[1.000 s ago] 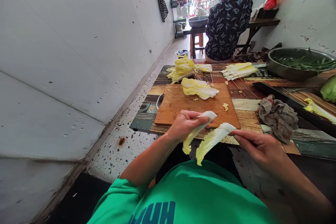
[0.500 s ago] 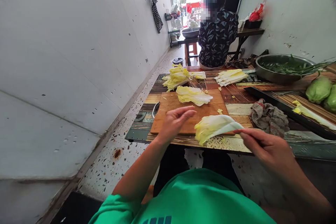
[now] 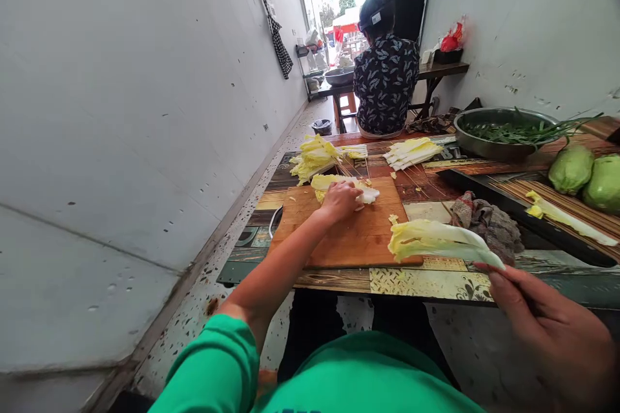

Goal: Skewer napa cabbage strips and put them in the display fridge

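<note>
My right hand (image 3: 547,319) pinches the stem end of a napa cabbage leaf (image 3: 436,239), which points left over the front edge of the table. A thin stick shows just above that leaf. On the wooden cutting board (image 3: 358,242), my left hand (image 3: 341,200) lies over another napa cabbage leaf (image 3: 322,185), its fingers bent around the middle of it; the fingertips are partly hidden. Behind the board sit a heap of yellow cabbage leaves (image 3: 314,158) and, farther right, a row of cabbage leaves on sticks (image 3: 413,152).
A crumpled grey rag (image 3: 489,226) lies right of the board, beside a long black tray (image 3: 523,216) with wooden skewers (image 3: 513,188). Farther right are a metal bowl of greens (image 3: 504,135) and green gourds (image 3: 571,168). A person (image 3: 386,77) sits beyond the table.
My left hand has reached forward onto the leaf on the board. My right hand has moved right and nearer, taking its cabbage leaf along. The view has shifted slightly.
</note>
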### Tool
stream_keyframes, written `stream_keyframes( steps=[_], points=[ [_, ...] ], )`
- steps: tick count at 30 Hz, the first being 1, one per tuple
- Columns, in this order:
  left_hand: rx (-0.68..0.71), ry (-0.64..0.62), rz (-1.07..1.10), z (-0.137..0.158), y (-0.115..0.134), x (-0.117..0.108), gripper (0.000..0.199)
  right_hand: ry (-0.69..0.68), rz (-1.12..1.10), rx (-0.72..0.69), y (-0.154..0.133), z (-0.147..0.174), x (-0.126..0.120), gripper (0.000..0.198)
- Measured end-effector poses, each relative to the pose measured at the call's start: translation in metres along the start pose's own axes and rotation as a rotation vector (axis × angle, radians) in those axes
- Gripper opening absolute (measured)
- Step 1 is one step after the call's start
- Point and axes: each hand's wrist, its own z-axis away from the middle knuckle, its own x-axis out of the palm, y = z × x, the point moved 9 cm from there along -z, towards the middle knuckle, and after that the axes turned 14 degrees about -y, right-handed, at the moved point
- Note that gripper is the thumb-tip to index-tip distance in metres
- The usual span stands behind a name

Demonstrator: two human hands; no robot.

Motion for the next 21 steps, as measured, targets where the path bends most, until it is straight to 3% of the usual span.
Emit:
stream_keyframes(
  steps=[4, 8, 10, 12, 13, 16, 18, 21],
  points=[
    [0.068, -0.027, -0.019, 0.000, 0.007, 0.001, 0.022, -0.009, 0.009, -0.062, -0.003, -0.003, 0.006, 0.038],
    [0.132, 0.022, 0.083, 0.019, 0.015, -0.006, 0.028, 0.004, 0.019, -0.142, -0.013, -0.002, 0.010, 0.037],
    [0.109, 0.175, 0.321, 0.040, 0.009, -0.022, 0.028, -0.041, -0.029, -0.187, -0.022, -0.001, 0.016, 0.033],
    [0.107, 0.284, 0.765, 0.066, -0.001, -0.030, 0.028, -0.122, -0.089, -0.224, -0.032, 0.000, 0.025, 0.031],
    [0.116, 0.264, 1.019, 0.076, -0.003, -0.026, 0.029, -0.171, -0.117, -0.233, -0.037, 0.000, 0.032, 0.031],
    [0.134, -0.007, 1.591, 0.103, 0.013, -0.002, 0.041, -0.328, -0.171, -0.238, -0.048, 0.000, 0.053, 0.034],
    [0.118, -0.114, 1.765, 0.120, 0.022, 0.008, 0.045, -0.416, -0.185, -0.256, -0.055, -0.001, 0.065, 0.033],
    [0.096, -0.114, 1.874, 0.136, 0.022, 0.013, 0.045, -0.486, -0.197, -0.317, -0.067, -0.002, 0.074, 0.031]
  ],
)
